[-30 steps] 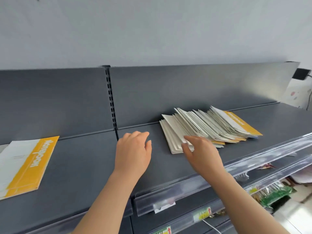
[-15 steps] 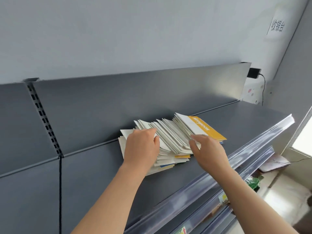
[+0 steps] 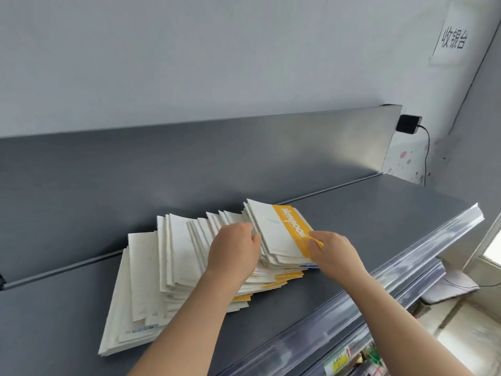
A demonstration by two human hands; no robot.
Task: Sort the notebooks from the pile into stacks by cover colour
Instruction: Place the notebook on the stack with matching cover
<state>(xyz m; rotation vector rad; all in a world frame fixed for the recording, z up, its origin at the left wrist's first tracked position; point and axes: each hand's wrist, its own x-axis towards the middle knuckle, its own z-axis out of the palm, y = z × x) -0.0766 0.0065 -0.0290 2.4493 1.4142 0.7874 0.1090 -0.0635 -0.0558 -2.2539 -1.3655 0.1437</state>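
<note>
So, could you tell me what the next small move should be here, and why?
Probably lift the top yellow-banded notebook clear of the fanned pile: the right hand pinches its near corner, thumb on the yellow band, and the left hand lies on the notebooks beside it, seemingly steadying them.

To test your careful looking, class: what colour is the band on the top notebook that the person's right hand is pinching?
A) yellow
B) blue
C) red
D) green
A: the top notebook has a yellow band along the edge that the right hand pinches.
</note>
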